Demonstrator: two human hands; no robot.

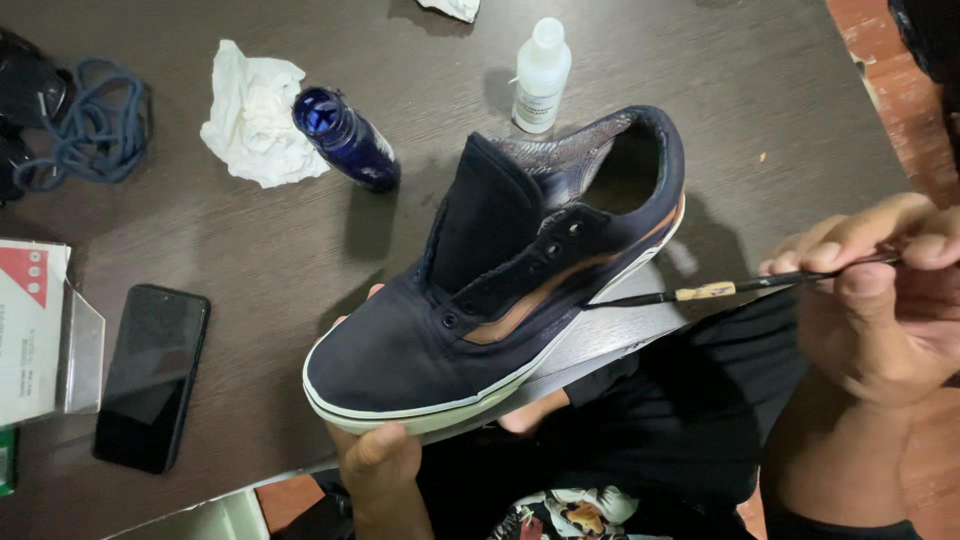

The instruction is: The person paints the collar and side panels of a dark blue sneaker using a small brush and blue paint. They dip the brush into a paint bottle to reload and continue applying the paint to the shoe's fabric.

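The left hand [385,455] cups a dark navy canvas low-top sneaker with a white rubber sole and a tan side stripe [500,290] from beneath, thumb pressed on the sole's edge at the toe, other fingers wrapped under it; the shoe is lifted over the near edge of the dark brown wooden table [250,260], toe pointing lower left, laces out. The right hand [880,300] pinches a thin black paintbrush with a pale band on its handle [735,288] between thumb and fingertips, its tip at the sole's side near the heel, seemingly touching, though that is hard to tell. Behind the shoe lie a dark blue bottle on its side [345,138], a crumpled white tissue [255,115], an upright small white plastic bottle [541,75], a blue lace [90,130] and a black smartphone [152,375].
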